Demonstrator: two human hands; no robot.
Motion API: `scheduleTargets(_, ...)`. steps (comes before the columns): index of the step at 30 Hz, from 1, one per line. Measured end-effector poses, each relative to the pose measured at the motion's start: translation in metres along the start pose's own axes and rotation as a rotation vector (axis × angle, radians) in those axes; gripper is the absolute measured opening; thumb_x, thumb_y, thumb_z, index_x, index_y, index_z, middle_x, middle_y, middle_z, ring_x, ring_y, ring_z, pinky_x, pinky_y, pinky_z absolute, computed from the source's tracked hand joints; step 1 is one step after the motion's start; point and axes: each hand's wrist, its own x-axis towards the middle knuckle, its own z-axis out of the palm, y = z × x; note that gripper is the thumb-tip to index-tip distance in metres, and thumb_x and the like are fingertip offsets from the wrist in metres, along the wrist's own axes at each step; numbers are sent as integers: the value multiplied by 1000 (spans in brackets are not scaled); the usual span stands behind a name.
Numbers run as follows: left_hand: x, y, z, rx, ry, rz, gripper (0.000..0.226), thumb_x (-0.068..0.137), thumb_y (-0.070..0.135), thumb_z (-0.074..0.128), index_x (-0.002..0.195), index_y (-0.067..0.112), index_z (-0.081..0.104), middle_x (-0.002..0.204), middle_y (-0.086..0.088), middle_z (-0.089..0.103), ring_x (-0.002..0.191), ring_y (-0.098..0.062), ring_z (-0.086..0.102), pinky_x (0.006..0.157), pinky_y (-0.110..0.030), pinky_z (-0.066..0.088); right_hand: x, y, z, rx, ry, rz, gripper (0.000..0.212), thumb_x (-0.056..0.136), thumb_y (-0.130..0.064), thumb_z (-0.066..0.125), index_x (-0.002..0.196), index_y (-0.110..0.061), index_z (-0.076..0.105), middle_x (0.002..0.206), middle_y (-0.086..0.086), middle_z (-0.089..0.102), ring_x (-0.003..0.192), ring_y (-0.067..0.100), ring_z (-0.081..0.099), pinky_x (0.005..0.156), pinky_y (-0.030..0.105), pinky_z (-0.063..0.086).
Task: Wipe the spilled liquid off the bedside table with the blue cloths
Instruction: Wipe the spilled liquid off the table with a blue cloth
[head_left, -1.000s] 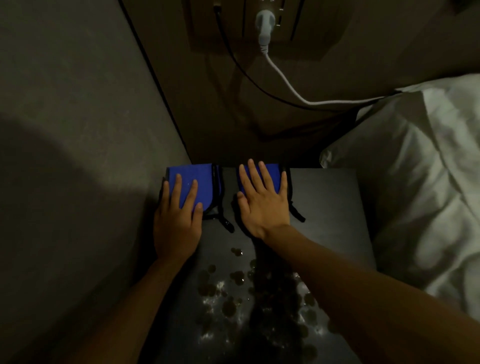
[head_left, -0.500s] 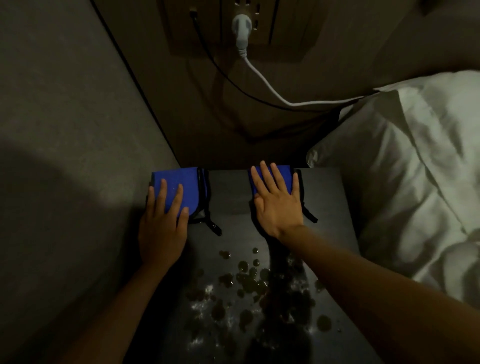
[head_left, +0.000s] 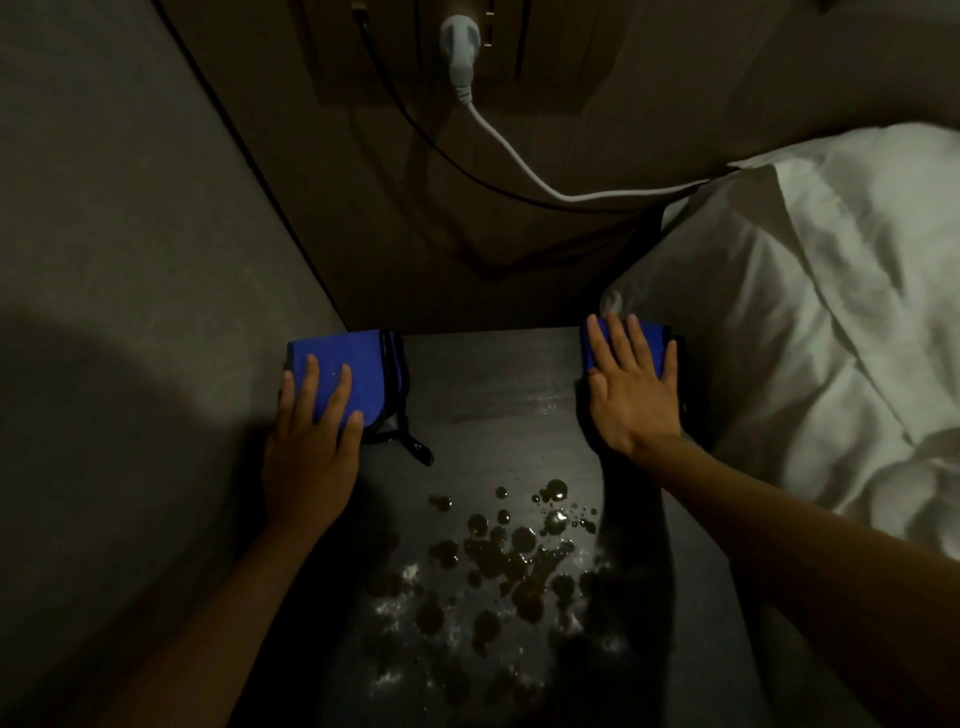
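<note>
The right hand (head_left: 631, 395) slid its blue cloth (head_left: 652, 343) away toward the bed, fingers spread flat (left hand (head_left: 311, 441) too); the spill (head_left: 498, 561) stays unwiped.

Left hand (head_left: 310, 457) lies flat on the far-left cloth (head_left: 347, 375), right hand (head_left: 631, 395) on the far-right cloth (head_left: 649, 347); spill (head_left: 498, 561) beads near on the table (head_left: 488, 384).

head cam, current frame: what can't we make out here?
- Right cloth: mostly covered by the right hand; its extent is unclear.
- Spill: its near part fades into arm shadow and the frame's bottom edge; full spread unknown.
- Wall socket: cut off by the top edge.
- Black cable: its lower end vanishes in the dark behind the pillow.
</note>
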Motion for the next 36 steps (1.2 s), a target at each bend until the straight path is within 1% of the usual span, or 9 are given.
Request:
scheduleTargets(5, 0, 1, -1, -9, -9, -7, 56, 99, 41, 34, 153, 37, 17, 164, 5, 1, 150, -21, -4, 114, -55, 21, -6, 16, 2, 50, 15, 96, 61, 105, -36, 18, 161, -33, -7, 170, -3, -12, 155, 16, -16, 124, 54, -7)
scheduleTargets(13, -2, 3, -4, -20, -10, -15, 57, 99, 38, 39, 152, 38, 18, 164, 4, 2, 150, -23, -2, 116, -55, 18, -40, 7, 13, 86, 23, 150, 73, 91, -47, -3, 161, -28, -9, 169, 1, -15, 154, 19, -18, 125, 51, -5)
scheduleTargets(18, -1, 4, -3, -6, -7, -14, 57, 99, 39, 39, 152, 37, 18, 164, 3, 3, 150, -25, 0, 115, -56, 20, -57, -8, 17, 83, -2, 154, 68, 95, -46, 5, 158, -29, -15, 168, 1, -18, 153, 20, -20, 125, 51, -6)
scheduleTargets(23, 0, 4, -1, 36, -5, -19, 58, 99, 40, 38, 153, 37, 16, 164, 2, 2, 150, -26, 0, 113, -57, 22, -70, -40, 15, 99, -44, 154, 72, 89, -48, -5, 156, -29, -20, 166, 0, -23, 153, 21, -23, 125, 51, -7)
scheduleTargets(26, -1, 4, 0, 63, 4, -23, 59, 98, 43, 36, 153, 38, 15, 164, 2, 2, 150, -26, 1, 112, -59, 22, -77, -63, 20, 135, -61, 147, 71, 91, -48, -3, 157, -27, -20, 165, 1, -26, 152, 23, -26, 124, 53, -8)
scheduleTargets(30, -2, 4, -1, 62, 6, -29, 59, 98, 44, 37, 153, 38, 15, 164, 3, 1, 150, -25, -1, 112, -60, 21, -83, -83, 19, 110, -95, 66, 72, 91, -49, -8, 157, -24, -21, 164, 2, -28, 151, 23, -28, 124, 52, -12)
scheduleTargets(32, -2, 3, -2, 55, 7, -21, 59, 98, 44, 36, 153, 38, 16, 165, 4, 1, 150, -24, -2, 113, -59, 21, -82, -81, 12, 122, -107, 40, 66, 99, -47, 1, 158, -25, -17, 165, 1, -26, 151, 20, -26, 124, 48, -12)
scheduleTargets(34, -2, 3, -2, 52, 10, -10, 59, 98, 44, 36, 153, 37, 17, 165, 4, 2, 151, -24, -1, 113, -59, 21, -81, -73, 5, 163, -75, 30, 64, 102, -42, 13, 161, -24, -5, 168, 0, -15, 154, 17, -17, 125, 43, -9)
scheduleTargets(36, -2, 2, -3, 40, 3, -8, 60, 98, 43, 37, 153, 37, 16, 165, 4, 1, 151, -24, -2, 114, -58, 21, -78, -63, 6, 196, 3, 40, 69, 97, -45, 10, 162, -22, 4, 169, 3, -6, 155, 17, -10, 125, 40, -7)
